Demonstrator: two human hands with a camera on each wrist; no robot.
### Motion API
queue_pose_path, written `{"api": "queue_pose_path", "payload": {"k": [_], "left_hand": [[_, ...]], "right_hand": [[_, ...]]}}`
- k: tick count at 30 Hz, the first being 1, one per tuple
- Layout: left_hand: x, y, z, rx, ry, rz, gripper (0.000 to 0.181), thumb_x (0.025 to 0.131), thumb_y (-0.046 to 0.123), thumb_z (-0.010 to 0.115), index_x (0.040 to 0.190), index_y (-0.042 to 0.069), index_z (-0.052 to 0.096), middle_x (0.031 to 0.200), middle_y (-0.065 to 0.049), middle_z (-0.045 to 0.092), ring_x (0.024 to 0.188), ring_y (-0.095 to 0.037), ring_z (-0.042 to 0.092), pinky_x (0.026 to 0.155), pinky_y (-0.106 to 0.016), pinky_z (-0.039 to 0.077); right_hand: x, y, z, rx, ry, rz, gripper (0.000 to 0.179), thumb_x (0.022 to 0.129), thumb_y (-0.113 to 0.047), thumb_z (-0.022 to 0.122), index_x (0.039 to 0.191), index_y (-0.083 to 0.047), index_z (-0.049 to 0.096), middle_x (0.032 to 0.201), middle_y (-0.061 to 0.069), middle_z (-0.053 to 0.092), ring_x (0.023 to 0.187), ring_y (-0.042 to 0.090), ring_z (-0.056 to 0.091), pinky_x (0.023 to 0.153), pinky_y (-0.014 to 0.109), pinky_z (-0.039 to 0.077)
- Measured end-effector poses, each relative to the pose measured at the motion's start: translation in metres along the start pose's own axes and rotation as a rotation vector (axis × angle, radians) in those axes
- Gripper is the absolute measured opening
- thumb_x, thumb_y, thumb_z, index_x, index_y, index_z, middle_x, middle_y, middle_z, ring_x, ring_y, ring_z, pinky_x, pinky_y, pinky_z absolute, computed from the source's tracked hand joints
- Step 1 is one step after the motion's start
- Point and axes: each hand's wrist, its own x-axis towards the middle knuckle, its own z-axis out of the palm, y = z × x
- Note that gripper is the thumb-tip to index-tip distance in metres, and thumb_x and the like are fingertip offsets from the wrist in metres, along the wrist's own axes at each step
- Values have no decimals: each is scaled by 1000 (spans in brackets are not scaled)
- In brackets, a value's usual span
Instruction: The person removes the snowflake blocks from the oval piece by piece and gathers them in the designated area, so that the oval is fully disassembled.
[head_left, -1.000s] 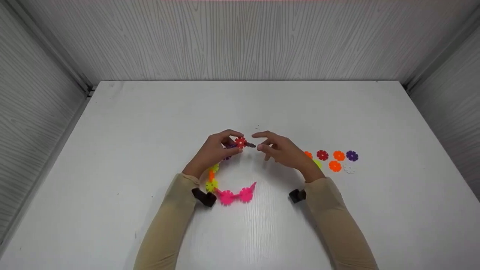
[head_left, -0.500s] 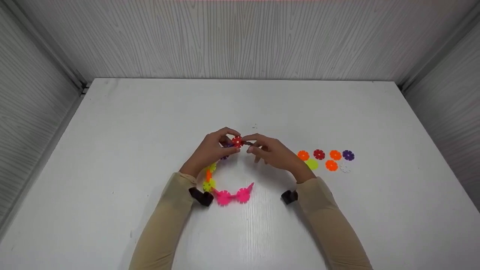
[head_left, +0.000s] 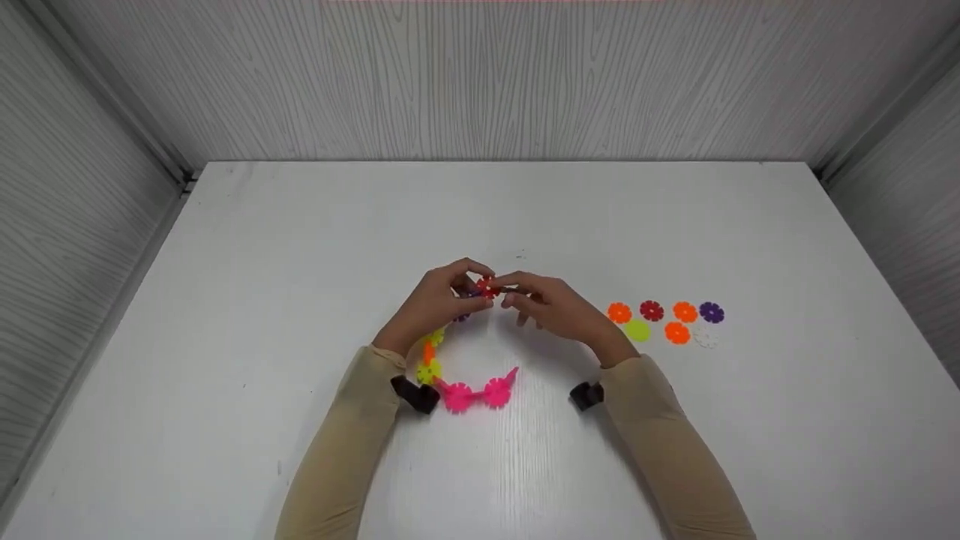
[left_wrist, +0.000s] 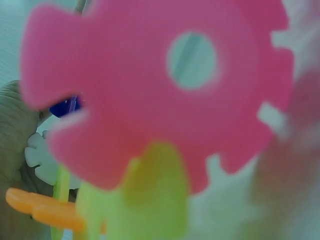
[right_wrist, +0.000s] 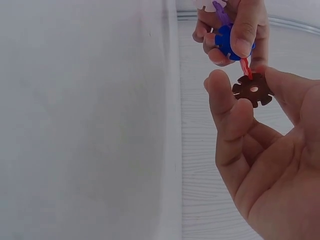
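Note:
A curved chain of slotted plastic flower discs runs from two pink discs (head_left: 459,397) through yellow discs (head_left: 428,372) and an orange disc (head_left: 428,352) up to my left hand (head_left: 442,298). That hand pinches the chain at its upper end, by a blue disc (right_wrist: 227,42) and a red disc (head_left: 487,286). Joined to the red one is a brown disc (right_wrist: 253,90), which my right hand (head_left: 553,304) holds between its fingers and thumb. A large pink disc (left_wrist: 135,75) fills the left wrist view, hiding most of the left hand.
Several loose discs lie on the white table (head_left: 300,247) right of my right hand: orange discs (head_left: 677,333), a dark red disc (head_left: 652,311), a purple disc (head_left: 712,313), a lime disc (head_left: 637,330) and a white disc (head_left: 706,336). A wood-grain panel (head_left: 480,82) stands behind the table.
My right hand has moved left, closed the gap to the brown disc and taken hold of it. My left hand keeps its grip on the chain. The head view has shifted slightly.

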Motion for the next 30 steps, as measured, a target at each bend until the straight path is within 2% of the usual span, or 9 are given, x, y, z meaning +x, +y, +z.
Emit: {"api": "queue_pose_path", "payload": {"k": [5,12,30], "left_hand": [[1,0,1,-4,-2,0,36,85,26,74,118,26,61,92,-6,63,77,-20,57,67,-26,51],[1,-2,2,-19,-37,1,37,84,25,75,119,26,61,89,-5,61,72,-19,54,62,-26,49],[-1,6,6,94,-48,11,35,85,33,74,117,25,63,88,-2,65,68,-15,57,62,-24,49]], "right_hand": [[1,1,-1,-14,11,1,32,100,-25,52,130,-34,57,113,7,65,81,25,64,71,33,52],[0,2,-1,-20,17,-7,30,100,-24,52,129,-28,60,115,6,65,80,25,65,69,32,52],[-3,3,-3,-59,16,-17,26,100,-23,51,124,-23,61,95,12,65,72,26,57,70,29,49]]}}
